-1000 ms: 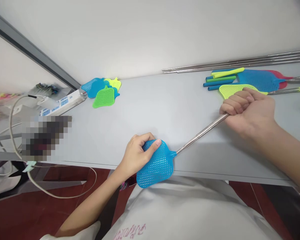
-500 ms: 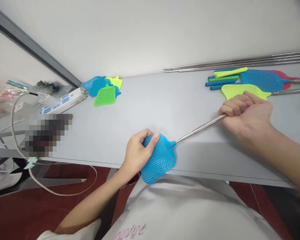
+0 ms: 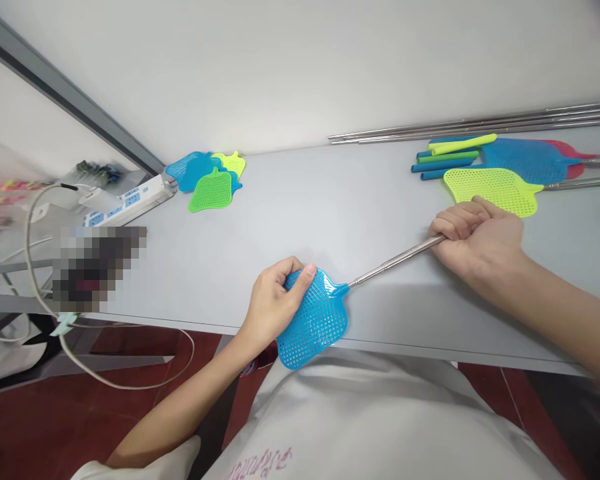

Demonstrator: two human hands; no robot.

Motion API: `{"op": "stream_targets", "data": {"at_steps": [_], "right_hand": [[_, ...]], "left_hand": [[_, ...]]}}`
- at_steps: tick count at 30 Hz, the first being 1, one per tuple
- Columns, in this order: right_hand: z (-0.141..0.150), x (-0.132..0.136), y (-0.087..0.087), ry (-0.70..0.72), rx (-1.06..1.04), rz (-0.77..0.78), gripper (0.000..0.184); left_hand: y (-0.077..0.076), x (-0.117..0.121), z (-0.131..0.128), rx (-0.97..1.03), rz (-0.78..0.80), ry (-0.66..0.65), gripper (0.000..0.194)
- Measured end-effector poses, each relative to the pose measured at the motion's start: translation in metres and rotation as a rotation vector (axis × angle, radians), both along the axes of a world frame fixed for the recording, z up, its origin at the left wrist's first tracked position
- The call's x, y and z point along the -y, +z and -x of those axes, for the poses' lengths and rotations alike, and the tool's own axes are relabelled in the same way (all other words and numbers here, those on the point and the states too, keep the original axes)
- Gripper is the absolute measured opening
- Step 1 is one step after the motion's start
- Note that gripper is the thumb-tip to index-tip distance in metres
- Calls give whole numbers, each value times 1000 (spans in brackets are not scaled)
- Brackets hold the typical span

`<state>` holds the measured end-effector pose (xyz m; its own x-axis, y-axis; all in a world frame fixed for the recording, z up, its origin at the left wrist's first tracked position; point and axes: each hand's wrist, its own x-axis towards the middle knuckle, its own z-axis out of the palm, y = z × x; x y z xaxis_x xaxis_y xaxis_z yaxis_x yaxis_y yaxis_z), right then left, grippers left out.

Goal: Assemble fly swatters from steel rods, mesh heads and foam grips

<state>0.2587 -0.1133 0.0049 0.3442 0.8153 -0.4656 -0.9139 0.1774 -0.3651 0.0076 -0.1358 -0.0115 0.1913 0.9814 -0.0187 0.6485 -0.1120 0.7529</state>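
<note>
My left hand point(image 3: 279, 300) pinches the edge of a blue fly swatter head point(image 3: 316, 320), thumb on top of the perforated plastic. A thin metal telescopic rod point(image 3: 397, 260) runs from the head's neck up to the right. Around the rod's other end my right hand point(image 3: 477, 237) is closed in a fist, which hides that end. Both hands hold the swatter above the front part of the grey table. Just beyond my right hand lies a yellow fly swatter point(image 3: 500, 190) with its metal handle pointing right.
Loose swatter heads, including a green one point(image 3: 211, 190), lie at the back left. Coloured tubes point(image 3: 445, 163), a blue swatter point(image 3: 525, 159) and long metal rods point(image 3: 460, 127) lie at the back right. A power strip point(image 3: 127, 203) and a cable point(image 3: 27, 247) are on the left.
My right hand has shifted slightly left and down, uncovering more of the yellow swatter. The blue head has moved a little left and turned slightly in my left hand.
</note>
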Motion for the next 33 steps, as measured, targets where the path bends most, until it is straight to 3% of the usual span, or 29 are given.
{"op": "stream_targets", "data": {"at_steps": [10,16,18,21,23,24,26,28,30,33], "right_hand": [[0,1,2,2,-17,-13,29],[-3,3,20,30,28,-91,30],[-4,3,23,32,48,-108,30],[-3,2,20,31,45,-73,31],[-2,-1,15,27,20,-27,30],[-2,-3,12,20,9,-2,30],[-3,-7,8,-4,-4,15,29],[-4,-9,7,-30,-11,5,28],[-5,-10,8,-44,-21,-11,26],[-5,-11,9,-43,-34,-21,24]], "left_hand": [[1,-1,0,60,25,-12,36],[-3,-6,-3,-10,-21,-52,33],[-2,-6,-3,-50,-120,-52,26],[9,3,4,-28,-424,-12,9],[22,15,16,43,-474,-132,11],[30,23,23,69,-369,-273,19],[43,39,41,41,16,-544,30],[48,53,55,-74,350,-652,33],[40,62,62,-184,589,-658,34],[11,64,54,-229,724,-518,40]]}}
